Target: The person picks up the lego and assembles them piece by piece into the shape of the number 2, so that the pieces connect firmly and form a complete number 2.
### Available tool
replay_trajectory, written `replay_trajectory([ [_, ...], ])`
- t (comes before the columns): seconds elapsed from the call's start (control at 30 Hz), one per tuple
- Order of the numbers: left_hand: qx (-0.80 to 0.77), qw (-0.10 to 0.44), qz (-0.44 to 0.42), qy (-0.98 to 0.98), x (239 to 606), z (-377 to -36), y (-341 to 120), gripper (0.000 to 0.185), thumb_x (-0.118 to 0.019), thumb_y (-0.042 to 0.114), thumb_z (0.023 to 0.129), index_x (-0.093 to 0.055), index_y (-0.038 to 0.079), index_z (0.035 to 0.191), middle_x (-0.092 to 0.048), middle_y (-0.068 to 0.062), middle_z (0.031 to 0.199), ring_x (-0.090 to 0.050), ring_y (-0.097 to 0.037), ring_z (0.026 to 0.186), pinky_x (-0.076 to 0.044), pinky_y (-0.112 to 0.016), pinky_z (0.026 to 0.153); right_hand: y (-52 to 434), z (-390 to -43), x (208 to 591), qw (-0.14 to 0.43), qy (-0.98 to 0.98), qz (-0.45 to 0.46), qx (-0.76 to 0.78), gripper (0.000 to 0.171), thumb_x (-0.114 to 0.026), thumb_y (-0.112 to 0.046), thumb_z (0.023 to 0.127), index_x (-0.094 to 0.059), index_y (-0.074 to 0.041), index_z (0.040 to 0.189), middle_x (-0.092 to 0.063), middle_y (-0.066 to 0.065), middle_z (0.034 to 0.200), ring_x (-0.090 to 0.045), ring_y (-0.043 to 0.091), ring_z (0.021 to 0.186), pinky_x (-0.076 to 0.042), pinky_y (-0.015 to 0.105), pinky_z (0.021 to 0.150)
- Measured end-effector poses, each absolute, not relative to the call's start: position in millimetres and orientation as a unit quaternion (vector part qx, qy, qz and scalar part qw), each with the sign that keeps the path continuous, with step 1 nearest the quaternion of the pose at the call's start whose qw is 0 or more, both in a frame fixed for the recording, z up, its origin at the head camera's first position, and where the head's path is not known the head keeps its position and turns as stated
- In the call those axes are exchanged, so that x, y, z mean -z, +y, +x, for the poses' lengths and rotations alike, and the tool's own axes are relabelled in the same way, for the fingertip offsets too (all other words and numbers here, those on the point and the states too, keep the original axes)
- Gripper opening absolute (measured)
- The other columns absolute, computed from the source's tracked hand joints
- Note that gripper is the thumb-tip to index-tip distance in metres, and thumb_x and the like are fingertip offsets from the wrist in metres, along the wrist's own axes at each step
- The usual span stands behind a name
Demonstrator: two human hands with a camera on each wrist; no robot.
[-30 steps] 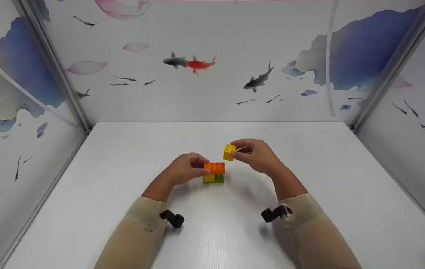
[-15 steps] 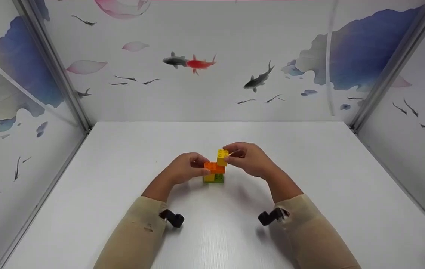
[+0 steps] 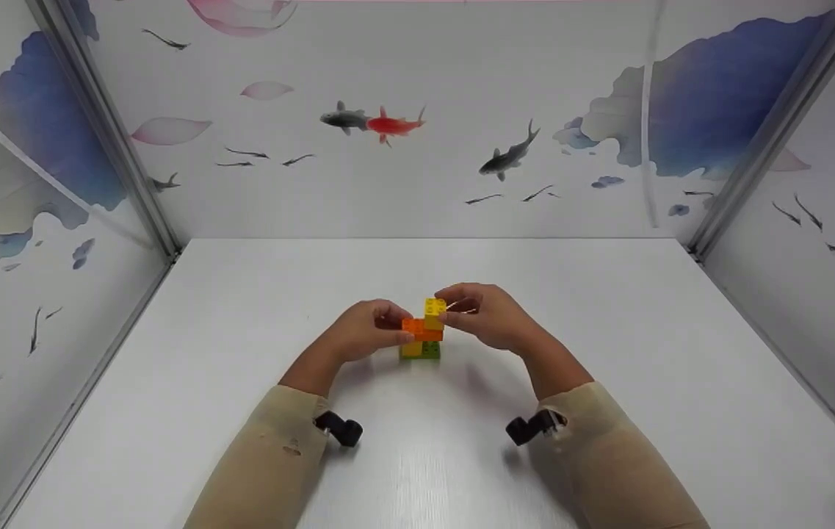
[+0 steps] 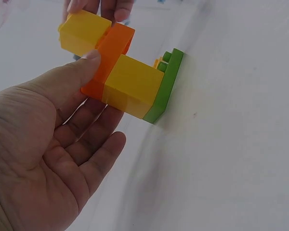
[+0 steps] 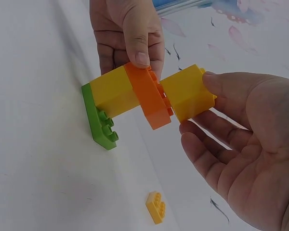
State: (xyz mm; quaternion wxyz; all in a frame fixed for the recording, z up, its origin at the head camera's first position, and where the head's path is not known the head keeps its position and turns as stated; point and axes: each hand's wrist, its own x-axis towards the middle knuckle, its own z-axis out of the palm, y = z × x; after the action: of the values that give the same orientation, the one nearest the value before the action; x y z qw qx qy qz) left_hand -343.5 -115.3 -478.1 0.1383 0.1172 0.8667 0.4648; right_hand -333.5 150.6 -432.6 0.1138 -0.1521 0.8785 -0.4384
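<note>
A small block stack stands on the white table: a green toy brick (image 5: 92, 115) at the bottom, a yellow brick (image 5: 114, 90) on one half of it, and an orange brick (image 5: 151, 101) across the top, overhanging the green studs. My left hand (image 3: 366, 332) pinches the orange brick between thumb and fingers. From the right, my right hand (image 3: 489, 316) pinches a second yellow brick (image 3: 435, 311) by its sides. That brick sits over the orange one's right half; in the right wrist view a thin gap shows above the orange studs.
A thin yellow brick (image 5: 155, 207) lies apart from the stack in the right wrist view. White panels (image 3: 417, 191) printed with fish and petals enclose the table (image 3: 255, 441) at the back and sides. Metal posts (image 3: 116, 147) mark the corners.
My right hand has moved left and down with the yellow brick, from beside the stack to over the orange brick's right half. My left hand has kept its hold.
</note>
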Motion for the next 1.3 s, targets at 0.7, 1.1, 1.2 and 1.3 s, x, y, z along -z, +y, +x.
replay_trajectory([
  [0.7, -0.456, 0.143, 0.107, 0.872, 476, -344, -115, 0.030, -0.086, 0.038, 0.092, -0.075, 0.028, 0.118, -0.073, 0.003, 0.120, -0.067, -0.020, 0.114, -0.058, -0.040, 0.110, 151, -334, 436, 0.112, 0.880, -0.172, 0.427, 0.035, -0.076, -0.030, 0.101, -0.073, -0.033, 0.136, -0.069, -0.004, 0.139, -0.068, 0.024, 0.129, -0.061, 0.044, 0.106],
  [1.1, -0.468, 0.141, 0.116, 0.865, 478, -345, -116, 0.027, -0.085, 0.035, 0.093, -0.076, 0.027, 0.117, -0.073, 0.004, 0.121, -0.068, -0.020, 0.116, -0.058, -0.039, 0.109, 153, -338, 441, 0.124, 0.871, -0.158, 0.447, 0.032, -0.077, -0.035, 0.100, -0.074, -0.040, 0.132, -0.068, -0.006, 0.140, -0.067, 0.022, 0.131, -0.059, 0.046, 0.109],
  [1.2, -0.466, 0.141, 0.116, 0.865, 478, -344, -116, 0.027, -0.085, 0.035, 0.093, -0.076, 0.027, 0.117, -0.073, 0.004, 0.121, -0.068, -0.019, 0.116, -0.058, -0.040, 0.109, 153, -338, 442, 0.125, 0.871, -0.156, 0.450, 0.033, -0.077, -0.036, 0.100, -0.074, -0.039, 0.133, -0.068, -0.005, 0.140, -0.067, 0.022, 0.130, -0.059, 0.045, 0.109],
  [1.3, -0.465, 0.142, 0.115, 0.866, 477, -344, -116, 0.027, -0.085, 0.035, 0.093, -0.075, 0.027, 0.117, -0.073, 0.004, 0.122, -0.068, -0.019, 0.116, -0.058, -0.040, 0.109, 153, -338, 443, 0.125, 0.870, -0.156, 0.451, 0.032, -0.075, -0.037, 0.101, -0.073, -0.039, 0.134, -0.067, -0.004, 0.140, -0.067, 0.022, 0.129, -0.059, 0.043, 0.109],
])
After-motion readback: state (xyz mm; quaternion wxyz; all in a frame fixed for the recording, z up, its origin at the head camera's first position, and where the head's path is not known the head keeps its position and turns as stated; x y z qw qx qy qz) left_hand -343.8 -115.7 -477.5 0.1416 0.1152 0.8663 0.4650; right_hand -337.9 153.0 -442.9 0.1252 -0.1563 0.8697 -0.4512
